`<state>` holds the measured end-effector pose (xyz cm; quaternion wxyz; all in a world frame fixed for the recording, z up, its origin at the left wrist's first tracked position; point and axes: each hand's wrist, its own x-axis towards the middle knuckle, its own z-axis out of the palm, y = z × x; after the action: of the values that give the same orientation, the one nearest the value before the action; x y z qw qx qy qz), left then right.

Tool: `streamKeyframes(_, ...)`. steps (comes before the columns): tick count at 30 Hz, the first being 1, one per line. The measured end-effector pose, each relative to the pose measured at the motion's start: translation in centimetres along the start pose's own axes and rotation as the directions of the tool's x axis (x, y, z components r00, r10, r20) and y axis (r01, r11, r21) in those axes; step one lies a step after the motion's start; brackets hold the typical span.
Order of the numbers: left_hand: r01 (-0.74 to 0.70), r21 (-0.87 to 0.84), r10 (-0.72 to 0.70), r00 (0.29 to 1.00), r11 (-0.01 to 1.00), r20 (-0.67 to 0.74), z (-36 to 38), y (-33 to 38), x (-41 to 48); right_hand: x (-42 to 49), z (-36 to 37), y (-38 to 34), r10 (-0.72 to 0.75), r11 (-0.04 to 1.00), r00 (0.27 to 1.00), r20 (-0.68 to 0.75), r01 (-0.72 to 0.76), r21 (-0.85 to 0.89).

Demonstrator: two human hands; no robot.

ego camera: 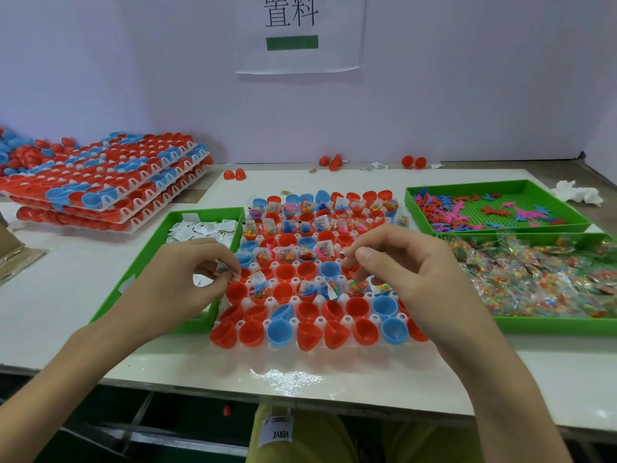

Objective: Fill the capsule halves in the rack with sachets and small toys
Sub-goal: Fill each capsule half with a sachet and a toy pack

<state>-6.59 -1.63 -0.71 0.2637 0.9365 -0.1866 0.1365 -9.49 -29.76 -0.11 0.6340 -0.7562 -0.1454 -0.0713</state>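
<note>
Yellow trousers with a white label at 6 o'clock, under the table edge.

Head view. Rack white, dead centre on the table, rows running 9 to 3 o'clock. It looks near square, so its long axis cannot be told. Capsule halves, red and blue, sit mouth-up, with the nearest row tipped toward the camera. Far rows hold packets and toys; the two nearest rows hold nothing.

Left hand over the rack's 9 o'clock edge, thumb and fingers pinching a small pale sachet; which way it points is too small to tell. Right hand over the rack's 3 o'clock side, fingers curled, thumb tip by forefinger; whether it holds anything cannot be told.

Green tray of white sachets at 9 o'clock. Toy tray at 2 o'clock. Tray of bead packets at 3 o'clock.

Table white and glossy. Stacked loaded racks at 10 o'clock. Loose red halves along the pale lilac wall. Paper sign at 12 o'clock. Crumpled tissue at far 2 o'clock.
</note>
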Motion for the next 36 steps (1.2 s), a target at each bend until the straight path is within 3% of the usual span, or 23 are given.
streamKeyframes(8,0.057,-0.105,-0.060,0.998,0.993,-0.033,0.05,0.01,-0.07,0.02,0.16,0.13,0.006,1.000,1.000,0.012,-0.006,-0.008)
streamKeyframes(17,-0.007,0.059,0.002,0.997,0.998,0.081,0.45,-0.32,-0.43,0.01,0.23,0.19,0.010,1.000,1.000,0.016,-0.009,-0.006)
streamKeyframes(26,0.031,-0.001,-0.031,0.999,1.000,-0.024,0.16,-0.53,-0.32,0.07,0.23,0.23,0.006,1.000,1.000,0.020,-0.006,0.000)
streamKeyframes(36,0.014,0.019,-0.015,0.998,1.000,0.060,-0.13,0.13,-0.53,0.04,0.19,0.28,0.020,1.000,0.999,0.029,-0.019,-0.015)
